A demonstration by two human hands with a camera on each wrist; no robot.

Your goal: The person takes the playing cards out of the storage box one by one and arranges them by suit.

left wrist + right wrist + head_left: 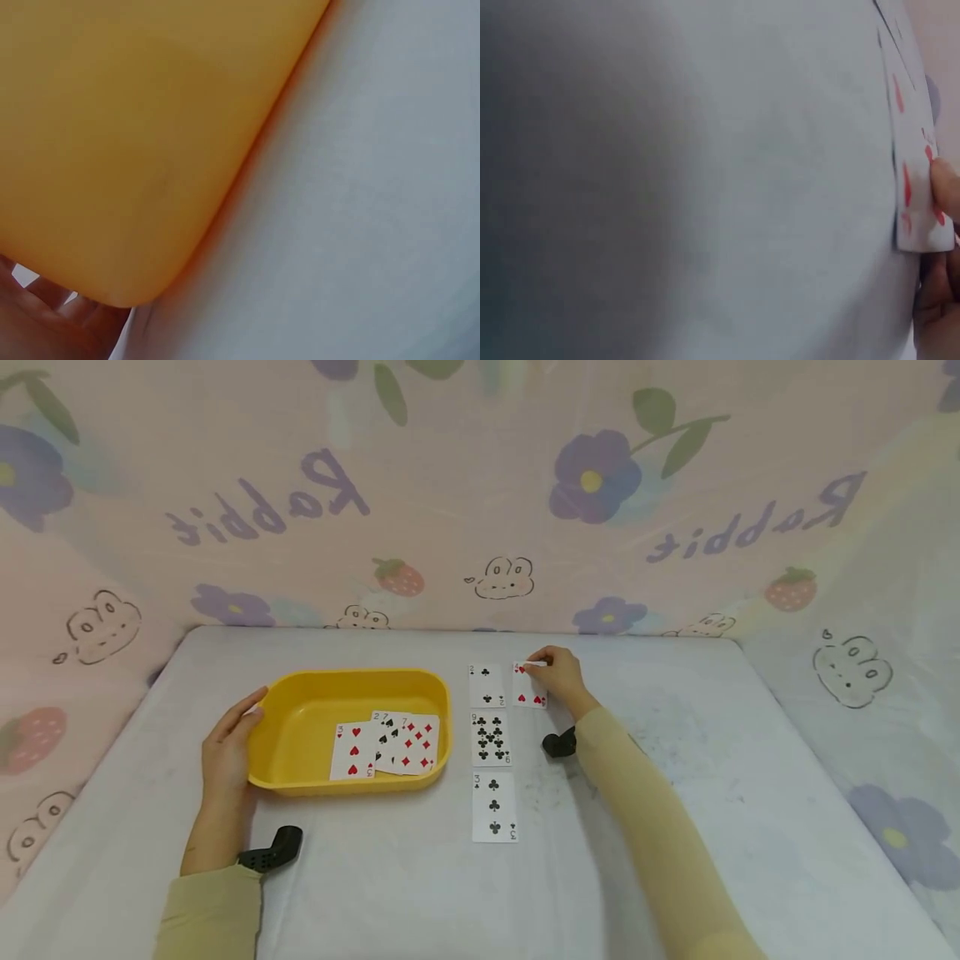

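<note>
My right hand [558, 677] pinches the four of hearts [530, 695] at its upper right corner, with the thumb on its face. In the right wrist view, that card [919, 199] shows at the right edge, between thumb and fingers. Just left of it lies the two of clubs [487, 686]. My left hand [228, 747] holds the yellow tray [296, 783] at its left end. In the left wrist view, the fingertips are hidden behind the tray wall [127, 172]. Inside the tray, the three of hearts [352, 752] lies beside overlapping cards, a seven of diamonds [420, 745] on top.
Below the two of clubs, the nine of clubs [491, 739] and three of clubs [494, 807] continue the column. A white cloth [375, 877] covers the table. A patterned curtain [450, 485] hangs behind it. Black wrist cameras [273, 850] sit on both forearms.
</note>
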